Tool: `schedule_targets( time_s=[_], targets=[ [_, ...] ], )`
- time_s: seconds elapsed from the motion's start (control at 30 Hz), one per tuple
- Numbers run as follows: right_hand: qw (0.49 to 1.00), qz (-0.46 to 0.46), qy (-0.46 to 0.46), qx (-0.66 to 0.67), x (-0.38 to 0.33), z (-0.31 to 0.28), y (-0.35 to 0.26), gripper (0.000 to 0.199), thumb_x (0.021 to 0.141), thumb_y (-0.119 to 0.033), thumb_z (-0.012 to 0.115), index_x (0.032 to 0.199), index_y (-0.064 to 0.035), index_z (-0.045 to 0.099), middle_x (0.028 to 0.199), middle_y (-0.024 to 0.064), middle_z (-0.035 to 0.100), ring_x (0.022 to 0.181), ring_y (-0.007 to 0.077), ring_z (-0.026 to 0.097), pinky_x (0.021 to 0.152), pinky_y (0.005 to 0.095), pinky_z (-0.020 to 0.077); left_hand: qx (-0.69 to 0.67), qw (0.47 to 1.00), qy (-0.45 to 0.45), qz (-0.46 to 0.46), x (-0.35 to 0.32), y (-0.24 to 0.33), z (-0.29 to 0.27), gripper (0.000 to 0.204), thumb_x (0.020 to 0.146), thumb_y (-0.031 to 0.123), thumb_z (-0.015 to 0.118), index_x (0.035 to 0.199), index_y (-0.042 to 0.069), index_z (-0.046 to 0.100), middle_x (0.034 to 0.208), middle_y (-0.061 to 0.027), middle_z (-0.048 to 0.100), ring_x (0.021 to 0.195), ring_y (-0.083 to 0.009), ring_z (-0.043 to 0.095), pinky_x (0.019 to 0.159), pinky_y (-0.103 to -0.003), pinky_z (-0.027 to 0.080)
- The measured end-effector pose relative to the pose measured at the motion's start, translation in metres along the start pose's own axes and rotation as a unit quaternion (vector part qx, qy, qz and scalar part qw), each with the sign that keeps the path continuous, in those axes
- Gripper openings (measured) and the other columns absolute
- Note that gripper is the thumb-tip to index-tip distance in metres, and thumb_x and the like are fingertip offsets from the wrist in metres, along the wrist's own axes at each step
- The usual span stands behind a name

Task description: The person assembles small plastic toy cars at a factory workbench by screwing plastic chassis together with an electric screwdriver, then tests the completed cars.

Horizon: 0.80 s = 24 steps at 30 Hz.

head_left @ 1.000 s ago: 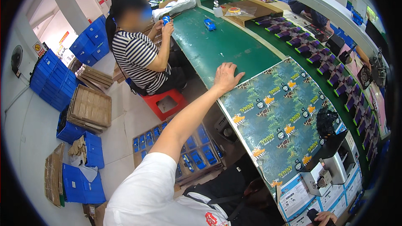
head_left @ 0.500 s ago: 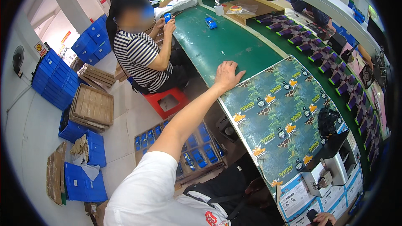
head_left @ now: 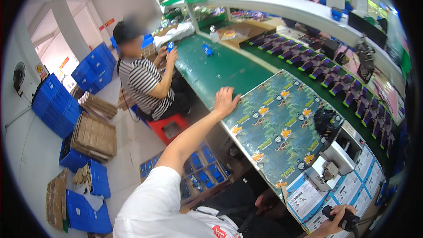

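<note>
My left hand (head_left: 226, 102) lies on the near edge of the green tabletop (head_left: 211, 72), fingers stretched out and holding nothing. It rests beside the corner of a dark mat (head_left: 269, 121) printed with leaves and animals. At the lower right, my right hand (head_left: 343, 218) has its fingers wrapped round a black cylindrical tool (head_left: 348, 221), whose exact kind I cannot make out. Near that hand a small silver-grey bench machine (head_left: 324, 174) stands on printed sheets (head_left: 304, 202). A black bundle (head_left: 328, 122) lies on the mat's far right part.
A co-worker (head_left: 143, 79) in a striped shirt sits at the left, holding a blue toy car (head_left: 170, 46). Another blue toy car (head_left: 207, 50) lies on the table. A tray of blue cars (head_left: 198, 172) is below my arm. Purple-and-green parts (head_left: 324, 72) line the far belt.
The view has tipped upward. My right hand has come further into view with the black tool. My left hand stays on the table edge.
</note>
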State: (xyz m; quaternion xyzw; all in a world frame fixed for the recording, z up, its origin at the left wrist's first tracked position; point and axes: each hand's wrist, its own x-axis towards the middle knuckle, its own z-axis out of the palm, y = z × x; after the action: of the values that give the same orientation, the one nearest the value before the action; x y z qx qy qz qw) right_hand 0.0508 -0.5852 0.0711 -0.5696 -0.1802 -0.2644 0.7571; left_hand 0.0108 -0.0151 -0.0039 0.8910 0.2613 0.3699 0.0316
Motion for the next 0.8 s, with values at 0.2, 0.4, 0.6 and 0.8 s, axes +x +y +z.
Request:
schedule_targets(
  time_s=[0.2, 0.4, 0.6, 0.8],
  targets=[
    [0.999, 0.024, -0.001, -0.026, -0.003, -0.015, 0.012, 0.012, 0.09, -0.006, 0.06, 0.095, -0.0014, 0.05, 0.067, 0.0029, 0.047, 0.054, 0.009, 0.045, 0.054, 0.0239, 0.0398, -0.107, 0.977, 0.078, 0.169, 0.03, 0.092, -0.04, 0.036, 0.079, 0.021, 0.073, 0.109, 0.004, 0.061, 0.122, -0.0156, 0.058, 0.116, -0.0345, 0.053, 0.098, -0.045, 0.041],
    [0.995, 0.089, 0.04, 0.028, 0.006, -0.047, 0.026, 0.017, 0.087, -0.003, 0.064, 0.102, -0.0051, 0.057, 0.068, 0.0014, 0.051, 0.055, 0.0082, 0.047, 0.053, 0.0229, 0.0406, -0.312, 0.851, 0.165, 0.388, 0.102, 0.326, -0.082, 0.027, 0.075, 0.016, 0.075, 0.097, 0.005, 0.063, 0.11, -0.0149, 0.062, 0.109, -0.0355, 0.056, 0.096, -0.047, 0.043],
    [0.985, 0.152, 0.055, 0.06, 0.027, -0.013, 0.015, 0.019, 0.078, 0.002, 0.075, 0.088, -0.0032, 0.059, 0.067, 0.0001, 0.058, 0.05, 0.0061, 0.051, 0.046, 0.0221, 0.0408, -0.387, 0.765, -0.11, 0.503, 0.066, 0.526, -0.082, 0.021, 0.081, 0.021, 0.071, 0.093, 0.005, 0.066, 0.084, -0.0126, 0.066, 0.076, -0.0329, 0.064, 0.068, -0.041, 0.051],
    [0.98, 0.153, 0.045, 0.121, 0.035, -0.048, -0.02, 0.019, 0.075, -0.001, 0.079, 0.078, -0.0019, 0.061, 0.064, -0.0046, 0.054, 0.058, 0.0022, 0.048, 0.054, 0.0192, 0.0384, -0.142, 0.72, -0.39, 0.556, -0.005, 0.701, 0.023, 0.055, 0.084, 0.05, 0.064, 0.107, 0.0, 0.067, 0.097, -0.0189, 0.07, 0.09, -0.0338, 0.068, 0.079, -0.041, 0.052]
  ],
)
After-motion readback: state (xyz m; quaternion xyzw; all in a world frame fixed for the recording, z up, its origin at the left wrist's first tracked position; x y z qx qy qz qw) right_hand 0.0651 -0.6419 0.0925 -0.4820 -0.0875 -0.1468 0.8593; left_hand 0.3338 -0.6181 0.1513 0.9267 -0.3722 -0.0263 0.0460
